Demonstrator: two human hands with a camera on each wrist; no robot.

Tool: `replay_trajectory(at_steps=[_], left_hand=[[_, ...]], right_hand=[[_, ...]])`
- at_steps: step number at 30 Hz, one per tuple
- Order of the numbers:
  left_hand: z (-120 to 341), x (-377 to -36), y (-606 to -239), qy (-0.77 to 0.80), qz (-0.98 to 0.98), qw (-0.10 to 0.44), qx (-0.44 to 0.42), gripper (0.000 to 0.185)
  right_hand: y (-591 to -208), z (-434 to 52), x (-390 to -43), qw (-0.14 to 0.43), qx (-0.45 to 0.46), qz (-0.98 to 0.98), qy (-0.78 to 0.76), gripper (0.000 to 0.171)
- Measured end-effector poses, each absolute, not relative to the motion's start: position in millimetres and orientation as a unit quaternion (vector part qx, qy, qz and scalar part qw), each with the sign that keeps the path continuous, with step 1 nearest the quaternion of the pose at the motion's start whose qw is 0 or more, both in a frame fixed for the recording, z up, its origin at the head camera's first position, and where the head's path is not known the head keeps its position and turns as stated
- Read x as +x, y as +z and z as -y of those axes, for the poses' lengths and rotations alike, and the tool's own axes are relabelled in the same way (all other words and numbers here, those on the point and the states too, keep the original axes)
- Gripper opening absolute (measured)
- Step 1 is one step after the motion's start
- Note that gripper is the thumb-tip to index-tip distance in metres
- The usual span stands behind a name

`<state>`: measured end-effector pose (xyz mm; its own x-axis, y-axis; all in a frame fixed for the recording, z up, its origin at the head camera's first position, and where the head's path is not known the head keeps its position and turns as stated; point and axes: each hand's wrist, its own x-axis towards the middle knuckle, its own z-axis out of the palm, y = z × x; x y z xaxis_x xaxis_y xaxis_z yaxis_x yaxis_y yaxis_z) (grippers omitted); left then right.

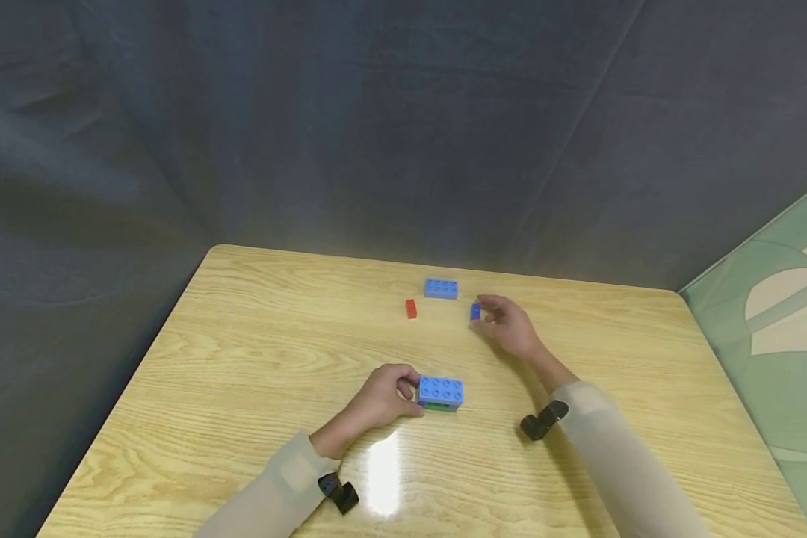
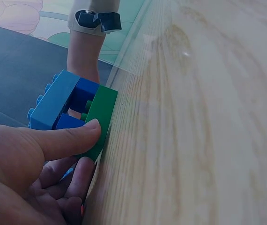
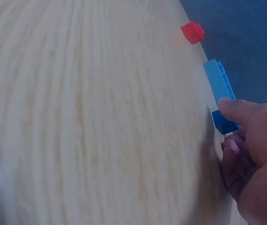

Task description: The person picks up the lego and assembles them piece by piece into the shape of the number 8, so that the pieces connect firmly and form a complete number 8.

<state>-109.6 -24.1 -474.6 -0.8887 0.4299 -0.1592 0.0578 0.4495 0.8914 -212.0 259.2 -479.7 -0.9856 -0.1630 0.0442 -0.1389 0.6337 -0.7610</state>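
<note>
**A:** Near edge first: the left hand [image 1: 379,401] has hold of the stacked plastic brick block [image 1: 440,393], a light blue studded brick on top, a green brick at the bottom. What does the wrist camera give us?

**B:** The thumb [image 2: 63,138] is laid flat against the green brick's end and the fingers are curled in beneath it, so the hand grips the block [image 2: 77,110] at its left end. Between the light blue top and the green base sit darker blue bricks with a gap between them. The block rests on the pale wooden table [image 1: 255,359], near the middle, a little toward the person.

**A:** Now the right hand [image 1: 507,325], further out across the table. It is on the small dark blue plastic brick [image 1: 474,311].

**B:** From the right wrist the forefinger tip [image 3: 232,108] sits on top of that little brick [image 3: 223,123], with the other fingers curled below it. It looks like a narrow pinch, though I cannot tell whether the brick is off the table.

**A:** Around it?

**B:** A long light blue studded brick [image 1: 441,288] lies just beyond the small one, close to the far edge. The small red plastic brick [image 1: 411,308] sits to its left, apart from both.

**A:** Both arms wear pale long sleeves, each with a black clip at the wrist. Dark grey cloth hangs behind the table.
</note>
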Motion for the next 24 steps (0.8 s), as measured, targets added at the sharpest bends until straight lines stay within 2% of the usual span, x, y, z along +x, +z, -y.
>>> replay_trajectory(at_steps=[10,24], left_hand=[[22.6,-110.9,-476.9,0.504,-0.832,0.187,0.139,0.037],[23.0,-110.8,-478.8,0.502,-0.833,0.186,0.143,0.039]], right_hand=[[-482.5,-257.7,-210.1,0.006,-0.078,-0.911,-0.404,0.042],[-472.4,-260.0,-205.0,0.002,-0.075,-0.904,-0.421,0.041]])
